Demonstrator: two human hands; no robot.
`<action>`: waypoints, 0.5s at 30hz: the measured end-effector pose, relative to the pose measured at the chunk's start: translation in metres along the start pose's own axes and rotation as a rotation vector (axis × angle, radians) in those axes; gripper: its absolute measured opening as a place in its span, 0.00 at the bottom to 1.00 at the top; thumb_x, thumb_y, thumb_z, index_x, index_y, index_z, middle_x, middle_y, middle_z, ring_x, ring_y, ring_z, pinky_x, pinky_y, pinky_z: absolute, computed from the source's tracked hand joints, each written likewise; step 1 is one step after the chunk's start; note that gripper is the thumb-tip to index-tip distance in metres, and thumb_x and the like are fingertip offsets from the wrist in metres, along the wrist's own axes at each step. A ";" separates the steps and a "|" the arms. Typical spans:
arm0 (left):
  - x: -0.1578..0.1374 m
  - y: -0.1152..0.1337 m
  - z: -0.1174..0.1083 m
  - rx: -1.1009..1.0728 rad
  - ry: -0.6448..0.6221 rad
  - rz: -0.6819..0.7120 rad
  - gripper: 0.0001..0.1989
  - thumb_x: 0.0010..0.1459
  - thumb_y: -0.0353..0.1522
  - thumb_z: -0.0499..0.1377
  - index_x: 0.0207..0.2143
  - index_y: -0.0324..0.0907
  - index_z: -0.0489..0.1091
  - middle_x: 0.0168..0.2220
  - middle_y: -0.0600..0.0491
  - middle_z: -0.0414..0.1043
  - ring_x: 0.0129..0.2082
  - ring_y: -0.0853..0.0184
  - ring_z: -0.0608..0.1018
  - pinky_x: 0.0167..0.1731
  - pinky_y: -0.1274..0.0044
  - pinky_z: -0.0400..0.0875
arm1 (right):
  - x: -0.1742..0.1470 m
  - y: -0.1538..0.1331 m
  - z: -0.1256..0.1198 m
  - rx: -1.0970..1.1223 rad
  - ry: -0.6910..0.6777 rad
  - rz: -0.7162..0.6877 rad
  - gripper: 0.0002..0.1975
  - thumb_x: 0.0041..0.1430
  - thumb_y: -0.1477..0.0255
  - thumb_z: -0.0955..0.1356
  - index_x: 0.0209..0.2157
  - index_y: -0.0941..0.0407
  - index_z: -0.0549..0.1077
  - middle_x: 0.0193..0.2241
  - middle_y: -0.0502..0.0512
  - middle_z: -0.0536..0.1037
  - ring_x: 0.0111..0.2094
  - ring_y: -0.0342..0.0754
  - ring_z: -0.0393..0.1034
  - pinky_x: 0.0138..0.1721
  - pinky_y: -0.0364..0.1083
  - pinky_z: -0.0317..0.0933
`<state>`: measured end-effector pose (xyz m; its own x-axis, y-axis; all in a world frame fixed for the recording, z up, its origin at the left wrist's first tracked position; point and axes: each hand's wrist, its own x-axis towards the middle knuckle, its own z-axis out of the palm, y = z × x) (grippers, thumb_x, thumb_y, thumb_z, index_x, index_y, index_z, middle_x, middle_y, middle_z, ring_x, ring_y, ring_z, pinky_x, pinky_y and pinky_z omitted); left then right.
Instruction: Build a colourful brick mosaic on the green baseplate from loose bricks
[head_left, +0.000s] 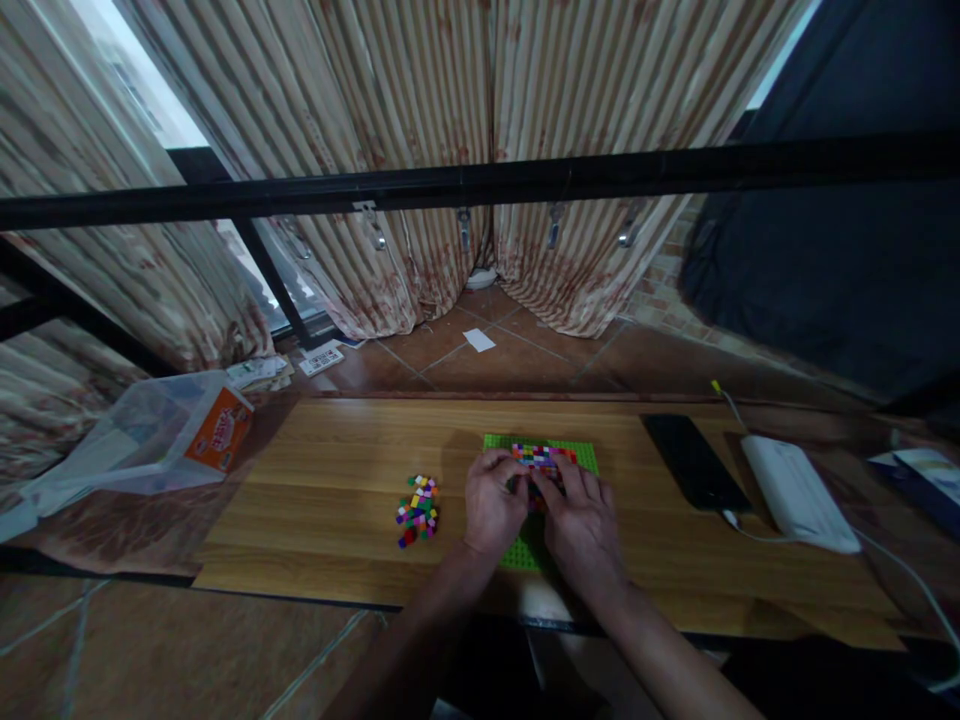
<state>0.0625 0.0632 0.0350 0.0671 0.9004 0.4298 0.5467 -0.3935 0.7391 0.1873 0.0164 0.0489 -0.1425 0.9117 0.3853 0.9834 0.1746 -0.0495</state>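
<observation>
A green studded baseplate [576,446] lies on the wooden table, partly covered by a patch of small multicoloured bricks [541,456]. My left hand [495,502] is over the plate's left side, thumb and fingers closed in a pinch at the bricks; whatever is between the fingertips is too small and hidden to make out. Over the plate's right side rests my right hand [583,520], its index finger reaching toward the left fingertips and the other fingers stretched across the bricks, apart from it. Its thumb is hidden. Left of the hands lies a loose pile of tiny coloured bricks [420,510].
The low wooden table [322,500] spans the view. On its right are a black phone [694,462] and a white power bank [799,492] with cables. A clear plastic bin [150,430] stands left of it. A black rail [435,187] crosses before the curtains.
</observation>
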 end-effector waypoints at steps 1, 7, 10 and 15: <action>0.000 0.000 0.000 0.000 -0.004 0.003 0.08 0.53 0.23 0.59 0.28 0.43 0.76 0.35 0.52 0.72 0.38 0.67 0.74 0.42 0.73 0.70 | 0.001 -0.002 -0.003 -0.024 -0.015 -0.004 0.20 0.57 0.79 0.62 0.50 0.55 0.73 0.55 0.63 0.68 0.48 0.58 0.63 0.47 0.54 0.56; -0.003 0.003 -0.002 0.020 -0.032 0.006 0.09 0.54 0.23 0.58 0.31 0.44 0.76 0.36 0.51 0.73 0.38 0.66 0.74 0.42 0.72 0.70 | 0.006 -0.014 -0.012 -0.128 -0.053 -0.029 0.18 0.58 0.80 0.62 0.49 0.60 0.73 0.54 0.65 0.70 0.51 0.60 0.63 0.52 0.58 0.53; -0.005 0.007 -0.007 0.044 -0.055 0.007 0.11 0.54 0.22 0.57 0.34 0.44 0.76 0.38 0.51 0.73 0.40 0.65 0.74 0.44 0.71 0.71 | 0.007 -0.015 -0.012 -0.131 -0.070 -0.033 0.19 0.58 0.81 0.61 0.50 0.60 0.73 0.54 0.65 0.70 0.51 0.59 0.64 0.52 0.58 0.54; -0.017 0.005 -0.035 0.077 -0.013 0.022 0.16 0.55 0.22 0.54 0.43 0.44 0.73 0.43 0.49 0.72 0.45 0.63 0.74 0.48 0.69 0.70 | -0.004 0.001 -0.005 -0.022 -0.012 -0.028 0.25 0.55 0.84 0.60 0.52 0.54 0.71 0.54 0.61 0.70 0.50 0.56 0.65 0.50 0.55 0.57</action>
<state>0.0344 0.0395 0.0495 0.0900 0.8944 0.4382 0.6072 -0.3980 0.6876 0.1899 0.0109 0.0520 -0.1716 0.9109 0.3752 0.9811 0.1925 -0.0188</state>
